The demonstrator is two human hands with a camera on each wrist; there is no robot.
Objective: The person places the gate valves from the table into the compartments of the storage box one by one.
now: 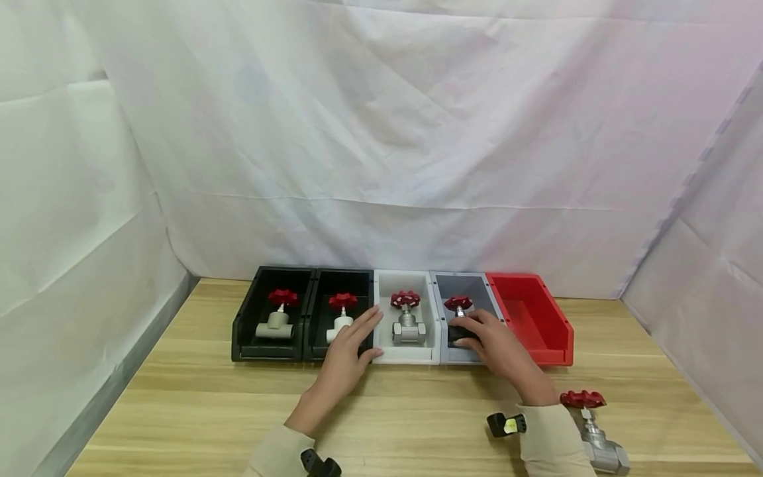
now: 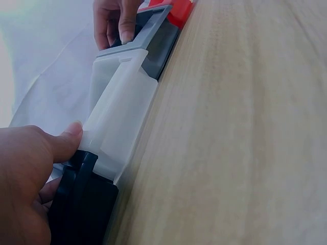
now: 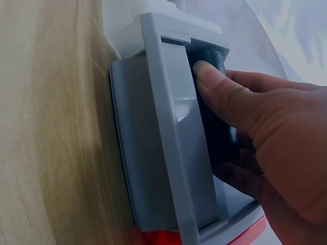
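Observation:
My right hand (image 1: 497, 341) grips the dark body (image 3: 214, 107) of a gate valve with a red handwheel (image 1: 458, 303), inside the grey bin (image 1: 467, 285). The thumb lies along the near side of that body. My left hand (image 1: 348, 358) is spread with fingers extended over the border between the second black bin (image 1: 344, 276) and the white bin (image 1: 387, 285). Its thumb (image 2: 71, 135) touches the rim there. Partly behind the left hand is a white valve (image 1: 340, 324) with a red handwheel. A silver valve (image 1: 408, 328) stands in the white bin.
The leftmost black bin (image 1: 238, 338) holds a beige valve (image 1: 276, 324). A red bin (image 1: 536, 318) ends the row at right. Another silver valve (image 1: 602, 447) lies on the wooden table (image 1: 197, 411) beside my right sleeve. White cloth (image 1: 381, 132) hangs behind the row.

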